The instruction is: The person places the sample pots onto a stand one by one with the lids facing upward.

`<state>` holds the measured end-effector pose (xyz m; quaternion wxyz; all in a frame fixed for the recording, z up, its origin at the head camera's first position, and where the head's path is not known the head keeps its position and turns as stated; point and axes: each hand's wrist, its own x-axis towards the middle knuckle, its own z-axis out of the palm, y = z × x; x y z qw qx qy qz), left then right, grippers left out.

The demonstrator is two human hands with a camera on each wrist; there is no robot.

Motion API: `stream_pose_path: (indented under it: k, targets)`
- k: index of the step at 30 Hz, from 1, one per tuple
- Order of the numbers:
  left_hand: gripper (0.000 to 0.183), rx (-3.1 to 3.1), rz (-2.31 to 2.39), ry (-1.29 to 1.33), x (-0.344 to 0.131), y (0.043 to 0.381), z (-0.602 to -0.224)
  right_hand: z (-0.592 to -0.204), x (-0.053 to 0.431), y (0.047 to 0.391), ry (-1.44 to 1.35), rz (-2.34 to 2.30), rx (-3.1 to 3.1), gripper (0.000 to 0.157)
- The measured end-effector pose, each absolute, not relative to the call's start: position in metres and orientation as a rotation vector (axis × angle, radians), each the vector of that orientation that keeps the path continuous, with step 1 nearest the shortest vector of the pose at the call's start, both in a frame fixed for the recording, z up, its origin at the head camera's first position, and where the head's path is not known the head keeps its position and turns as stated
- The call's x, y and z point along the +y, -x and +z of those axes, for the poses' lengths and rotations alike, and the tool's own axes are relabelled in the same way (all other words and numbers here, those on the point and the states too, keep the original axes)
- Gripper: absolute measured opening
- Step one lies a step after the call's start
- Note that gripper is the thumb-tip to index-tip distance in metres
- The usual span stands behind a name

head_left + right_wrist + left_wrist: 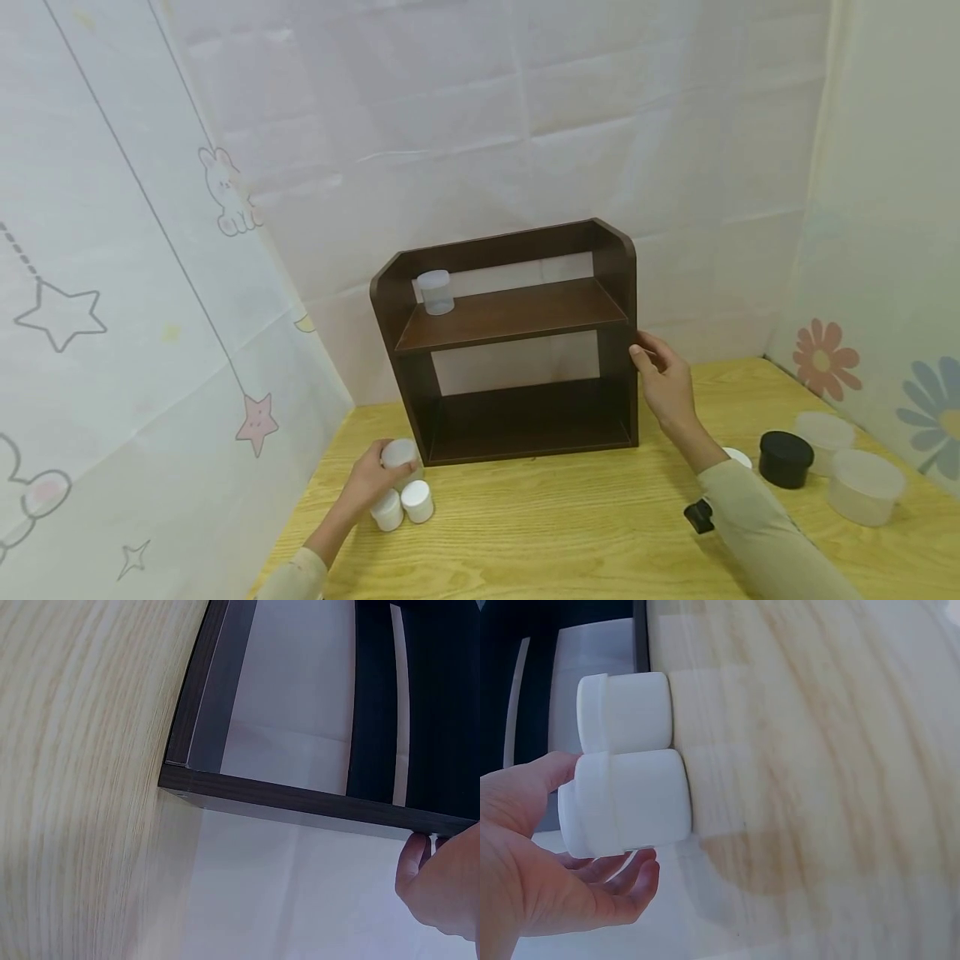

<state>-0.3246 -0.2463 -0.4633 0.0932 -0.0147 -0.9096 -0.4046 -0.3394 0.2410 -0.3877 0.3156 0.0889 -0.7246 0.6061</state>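
Observation:
In the head view my left hand (369,477) has its thumb and fingers around a translucent lidded tub (401,454) by the left foot of a dark brown two-tier shelf (517,333). Two small white jars (417,502) stand just in front of that tub. They hide most of it in the left wrist view, where my fingers curve behind the jars (637,712). My right hand (666,383) rests against the outer face of the shelf's right side panel, thumb near the front edge. The right wrist view shows its fingertips at the panel (315,802).
A clear tub (437,293) sits at the left of the upper tier. On the right of the wooden table (525,533) are a black-lidded tub (786,460), two translucent tubs (866,487) and a white lid (738,457) partly behind my forearm. Cloth walls (495,150) enclose the table.

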Motion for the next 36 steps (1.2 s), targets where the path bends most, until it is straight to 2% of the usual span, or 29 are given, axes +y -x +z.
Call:
stream_pose_path:
  k: [5,14,36]
  targets:
    - [0.072,-2.691,-1.182,0.054,-0.245,0.32,-0.455,-0.39,0.241,0.342,-0.218,1.606,-1.918,0.043]
    - [0.071,-2.642,-1.184,0.118,-0.235,0.313,-0.43,-0.416,0.253,0.37,-0.167,1.613,-1.922,0.048]
    - [0.071,-2.633,-1.152,0.208,-0.19,0.278,-0.35,-0.413,0.252,0.367,-0.199,1.587,-1.936,0.05]
